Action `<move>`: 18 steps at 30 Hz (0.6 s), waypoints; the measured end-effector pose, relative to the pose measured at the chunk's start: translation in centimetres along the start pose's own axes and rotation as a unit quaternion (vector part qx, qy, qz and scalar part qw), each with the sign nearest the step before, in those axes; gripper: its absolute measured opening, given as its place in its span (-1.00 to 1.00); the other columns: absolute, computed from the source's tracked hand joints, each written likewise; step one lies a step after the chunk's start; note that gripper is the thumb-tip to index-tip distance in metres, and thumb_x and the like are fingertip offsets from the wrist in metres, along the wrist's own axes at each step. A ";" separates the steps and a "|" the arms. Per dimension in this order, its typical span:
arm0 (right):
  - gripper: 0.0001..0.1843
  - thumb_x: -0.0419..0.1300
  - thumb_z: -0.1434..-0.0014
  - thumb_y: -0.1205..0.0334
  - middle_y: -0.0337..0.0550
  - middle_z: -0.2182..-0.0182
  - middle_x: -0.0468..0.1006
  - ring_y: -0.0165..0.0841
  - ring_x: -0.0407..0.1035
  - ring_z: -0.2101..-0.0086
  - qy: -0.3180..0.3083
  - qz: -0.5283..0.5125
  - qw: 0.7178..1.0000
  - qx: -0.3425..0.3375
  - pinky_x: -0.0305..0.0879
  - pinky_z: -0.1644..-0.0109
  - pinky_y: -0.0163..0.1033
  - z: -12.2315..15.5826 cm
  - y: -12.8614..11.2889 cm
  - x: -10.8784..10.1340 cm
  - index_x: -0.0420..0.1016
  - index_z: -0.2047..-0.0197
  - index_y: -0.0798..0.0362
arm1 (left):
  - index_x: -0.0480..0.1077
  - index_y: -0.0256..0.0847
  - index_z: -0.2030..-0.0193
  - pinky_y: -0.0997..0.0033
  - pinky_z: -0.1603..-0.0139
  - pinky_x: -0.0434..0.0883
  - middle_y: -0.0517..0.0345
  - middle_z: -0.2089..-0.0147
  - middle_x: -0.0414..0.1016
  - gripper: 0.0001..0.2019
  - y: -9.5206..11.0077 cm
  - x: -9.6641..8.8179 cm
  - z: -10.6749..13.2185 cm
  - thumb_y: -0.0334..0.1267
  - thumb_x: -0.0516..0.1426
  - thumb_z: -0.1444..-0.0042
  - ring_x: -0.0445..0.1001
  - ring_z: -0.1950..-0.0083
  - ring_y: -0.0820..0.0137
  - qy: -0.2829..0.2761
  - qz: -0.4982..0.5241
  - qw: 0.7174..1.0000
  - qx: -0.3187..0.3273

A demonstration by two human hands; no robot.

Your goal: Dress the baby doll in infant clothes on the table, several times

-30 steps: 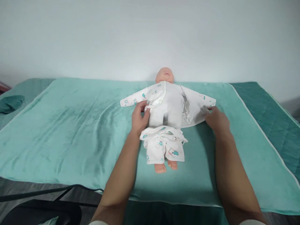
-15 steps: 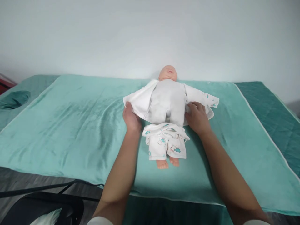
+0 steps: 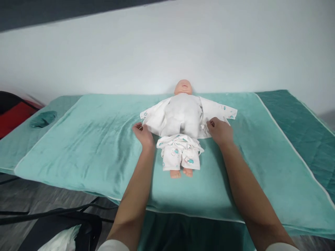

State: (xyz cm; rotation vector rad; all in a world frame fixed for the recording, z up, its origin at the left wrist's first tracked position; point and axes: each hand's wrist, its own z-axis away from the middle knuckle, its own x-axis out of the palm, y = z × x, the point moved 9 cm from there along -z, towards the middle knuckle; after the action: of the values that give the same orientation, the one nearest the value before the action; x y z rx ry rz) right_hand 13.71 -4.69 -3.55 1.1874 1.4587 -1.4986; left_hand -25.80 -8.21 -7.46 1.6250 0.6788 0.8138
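A baby doll (image 3: 183, 87) lies on its back with a white cloth body. Its white printed shirt (image 3: 154, 120) is spread open beneath it, arms in the sleeves. White printed trousers (image 3: 172, 158) are bunched low on the legs, leaving the feet bare. My left hand (image 3: 144, 136) is beside the shirt's left edge, fingers loosely curled and apart; the cloth is not clearly between them. My right hand (image 3: 222, 132) has its fingers pinched together at the shirt's right front panel, by the doll's side, and its back hides part of that panel.
A light green velvet cover (image 3: 86, 150) lies over the bed, with a darker quilted cover (image 3: 295, 122) at the right. A face hole (image 3: 43, 119) is at the left end. A pale wall stands behind. Below left are a black chair (image 3: 86, 223) and a white crumpled item (image 3: 61, 240).
My left hand has come away from the shirt's left flap, which now lies lower, showing the left sleeve cuff. My right hand stays at the right panel. The camera view has shifted.
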 end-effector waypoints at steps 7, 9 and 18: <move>-0.68 0.09 -0.32 0.14 0.10 -0.11 0.46 -0.05 0.34 -0.08 0.149 -0.046 0.984 -0.091 0.28 -0.01 -0.07 0.1 -3.0 -0.9 0.42 -0.09 0.06 | 0.31 -0.15 0.06 0.12 -0.30 0.27 0.00 -0.08 0.37 -0.71 3.0 3.0 1.6 -0.44 0.14 -0.05 0.32 -0.23 0.20 -0.096 -0.245 0.935 0.238; -0.61 0.11 -0.31 0.10 0.19 -0.12 0.42 0.01 0.32 -0.08 0.141 -0.032 0.988 -0.060 0.29 -0.03 -0.01 -0.3 -3.0 -0.6 0.36 -0.13 0.12 | 0.34 -0.15 0.10 0.07 -0.31 0.25 -0.01 -0.02 0.42 -0.77 2.9 4.2 2.0 -0.38 0.16 -0.08 0.35 -0.19 0.15 -0.130 -0.290 0.914 0.253; -0.71 -0.02 -0.34 0.21 0.16 0.03 0.55 -0.03 0.44 0.06 0.037 -0.003 0.999 -0.035 0.27 0.07 -0.04 -1.0 -2.2 1.3 0.38 -0.04 0.11 | 0.46 -0.11 0.14 -0.04 -0.22 0.28 -0.12 -0.08 0.49 -0.87 1.8 6.7 3.5 -0.20 0.20 -0.18 0.32 -0.21 -0.04 -0.215 -0.492 0.823 0.187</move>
State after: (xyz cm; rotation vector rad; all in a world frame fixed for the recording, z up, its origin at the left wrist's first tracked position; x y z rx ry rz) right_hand 11.33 -3.33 -3.95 1.2094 1.5528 -1.4101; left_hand -18.99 -5.27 -5.09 1.4249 1.2234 -0.4602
